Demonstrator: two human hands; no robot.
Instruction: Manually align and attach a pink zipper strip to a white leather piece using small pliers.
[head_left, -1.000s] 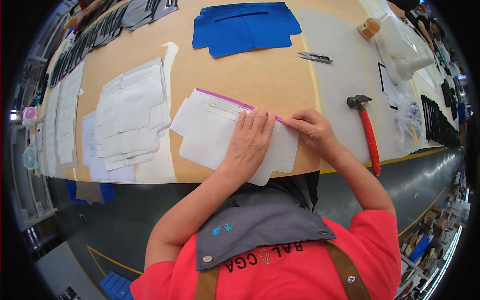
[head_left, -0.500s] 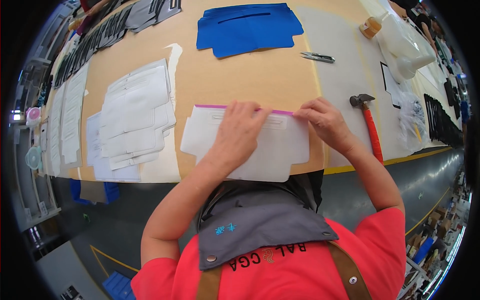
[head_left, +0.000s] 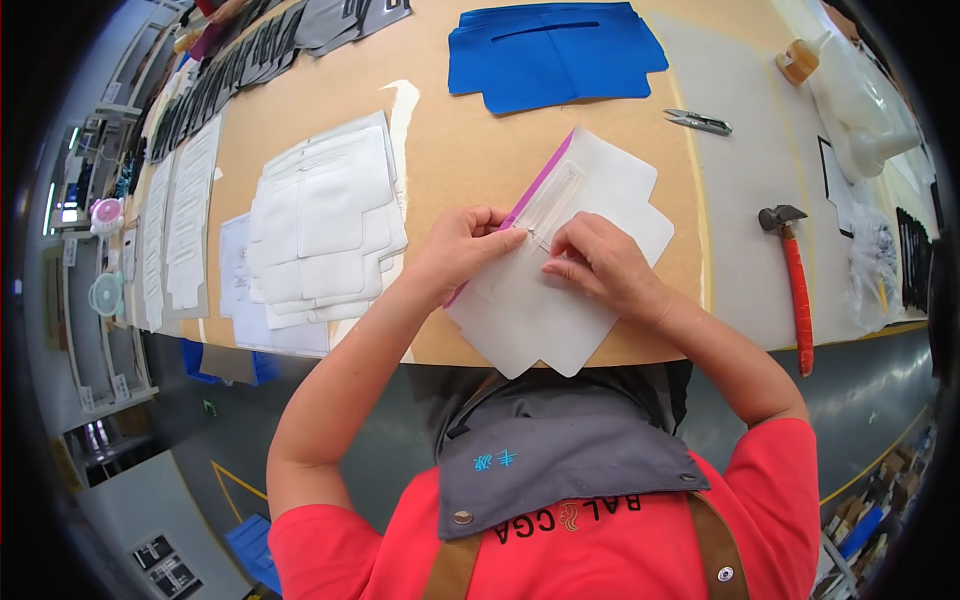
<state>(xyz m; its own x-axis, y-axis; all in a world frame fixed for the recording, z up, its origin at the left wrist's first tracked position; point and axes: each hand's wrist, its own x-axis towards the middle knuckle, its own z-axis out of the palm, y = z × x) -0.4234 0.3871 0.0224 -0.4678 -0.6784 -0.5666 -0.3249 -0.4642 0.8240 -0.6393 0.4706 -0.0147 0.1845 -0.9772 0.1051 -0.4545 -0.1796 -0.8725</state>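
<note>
1. Where the bench [head_left: 430,150] comes closest to the person, a white panel [head_left: 545,310] lies slantwise, right of the white stack [head_left: 320,220] and near-side of the blue sheets [head_left: 560,70].
2. That panel looks light and thin to me, stiff enough to keep flat yet likely to bend; I'd take it by its outer edges.
3. The left hand [head_left: 465,245] pinches its left edge, thumb on top.
4. The right hand [head_left: 612,265] has its fingers curled together over the panel; whether they grip anything, I can't tell.
5. Smallest, a clear slotted patch [head_left: 555,200] sits beside the purple strip [head_left: 539,180].
</note>
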